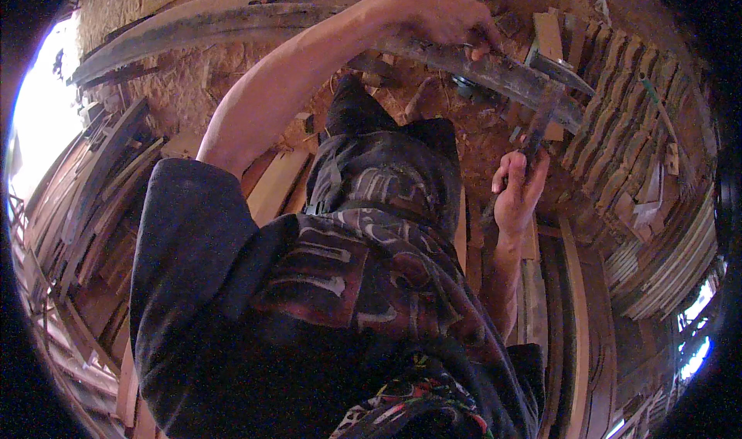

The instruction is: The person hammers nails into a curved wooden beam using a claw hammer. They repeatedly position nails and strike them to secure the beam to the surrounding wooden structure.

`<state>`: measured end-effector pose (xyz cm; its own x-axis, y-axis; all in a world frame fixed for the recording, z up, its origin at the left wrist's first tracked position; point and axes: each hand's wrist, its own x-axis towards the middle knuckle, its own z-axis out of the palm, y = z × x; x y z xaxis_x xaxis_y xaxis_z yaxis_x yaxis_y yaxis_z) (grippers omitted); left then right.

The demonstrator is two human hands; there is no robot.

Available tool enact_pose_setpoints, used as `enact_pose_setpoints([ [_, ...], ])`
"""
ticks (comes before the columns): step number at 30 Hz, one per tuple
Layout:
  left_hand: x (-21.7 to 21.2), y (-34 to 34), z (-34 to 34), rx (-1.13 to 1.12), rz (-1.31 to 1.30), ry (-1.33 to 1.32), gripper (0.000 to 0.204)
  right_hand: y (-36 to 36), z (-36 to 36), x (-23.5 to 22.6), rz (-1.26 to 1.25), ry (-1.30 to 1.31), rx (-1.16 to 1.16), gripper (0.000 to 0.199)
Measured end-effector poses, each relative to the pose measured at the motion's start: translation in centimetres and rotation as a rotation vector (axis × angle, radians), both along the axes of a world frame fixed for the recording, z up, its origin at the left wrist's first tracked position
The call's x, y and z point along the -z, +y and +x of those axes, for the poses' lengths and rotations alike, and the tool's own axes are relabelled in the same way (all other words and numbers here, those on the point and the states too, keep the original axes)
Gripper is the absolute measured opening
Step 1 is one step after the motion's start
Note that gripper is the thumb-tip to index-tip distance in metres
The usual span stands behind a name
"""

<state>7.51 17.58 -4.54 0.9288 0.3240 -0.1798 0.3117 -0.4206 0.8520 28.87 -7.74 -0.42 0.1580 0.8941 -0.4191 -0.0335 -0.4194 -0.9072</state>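
My left hand reaches forward and grips a long, dark, worn wooden plank that curves across the top of the view. My right hand is closed around the handle of a hammer. The hammer's metal head lies against the plank's right end, just right of my left hand. My torso in a dark patterned shirt fills the middle and hides the ground below my hands.
A stack of short wooden slats lies at the right, with long boards below it. More planks pile up at the left. Sawdust and wood chips cover the ground. A small dark round object sits under the plank.
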Motion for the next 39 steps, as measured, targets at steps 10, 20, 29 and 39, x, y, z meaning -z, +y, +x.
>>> enact_pose_setpoints([
  [10, -2.0, -2.0, -2.0, -0.246, -1.081, -0.622, 0.027, 0.3, -0.2, -0.5, 0.031, -0.035, 0.089, 0.04],
  [20, 0.0, 1.2, -0.4, 0.051, 0.024, 0.054, 0.037, -2.7, -0.8, 4.3, 0.119, -0.541, -0.107, 0.052],
  [29, 1.3, 2.1, 0.2, 0.128, -0.251, -0.076, 0.032, -2.4, -0.8, 6.1, 0.218, -0.595, -0.1, 0.04],
  [39, 2.0, 2.2, 0.6, 0.25, -0.053, -0.093, 0.036, -3.9, -0.2, 6.9, 0.139, -0.675, -0.152, 0.053],
])
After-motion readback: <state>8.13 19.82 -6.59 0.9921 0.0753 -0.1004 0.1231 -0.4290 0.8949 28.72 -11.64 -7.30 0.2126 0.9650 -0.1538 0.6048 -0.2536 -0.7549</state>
